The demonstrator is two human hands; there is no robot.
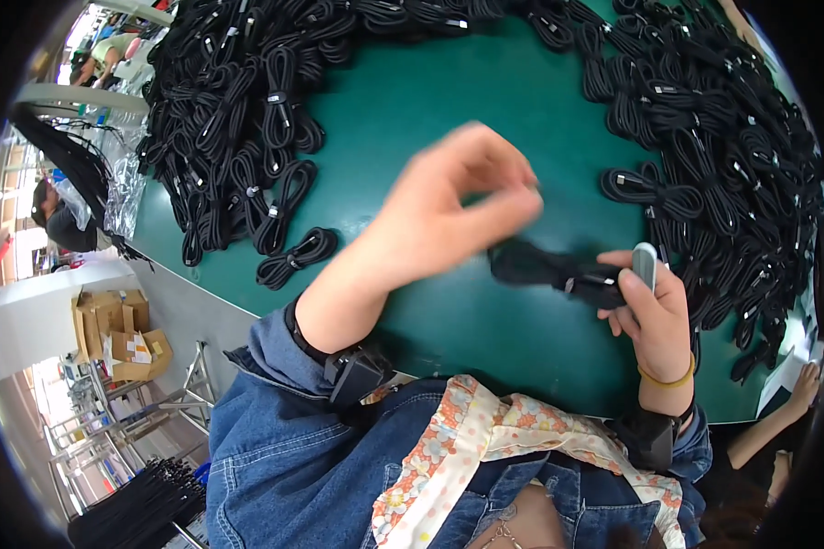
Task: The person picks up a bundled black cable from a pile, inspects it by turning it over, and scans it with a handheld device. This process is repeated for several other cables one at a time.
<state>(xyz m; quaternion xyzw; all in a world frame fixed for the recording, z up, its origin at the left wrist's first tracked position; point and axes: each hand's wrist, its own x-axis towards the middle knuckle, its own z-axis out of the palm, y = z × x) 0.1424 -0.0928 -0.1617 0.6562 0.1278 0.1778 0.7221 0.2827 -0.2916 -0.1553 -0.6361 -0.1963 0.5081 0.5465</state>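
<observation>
My left hand (453, 206) is raised over the table, a little blurred. Its thumb and fingers curl toward each other in a pinch; whatever might be between the tips is too small to make out. To the right, my right hand (657, 316) grips one end of a coiled black cable (533, 267), tied at its middle. The far loop of that cable lies just under my left hand without visible contact. A light grey, rounded, flat piece (645, 265) sticks up between my right thumb and fingers; its kind is unclear.
Piles of coiled black cables lie on the green table (430, 119) at the left (220, 128), along the back and at the right (696, 119). Cardboard boxes (124, 334) stand beyond the left edge. Another person's arm (778, 421) reaches in at the lower right.
</observation>
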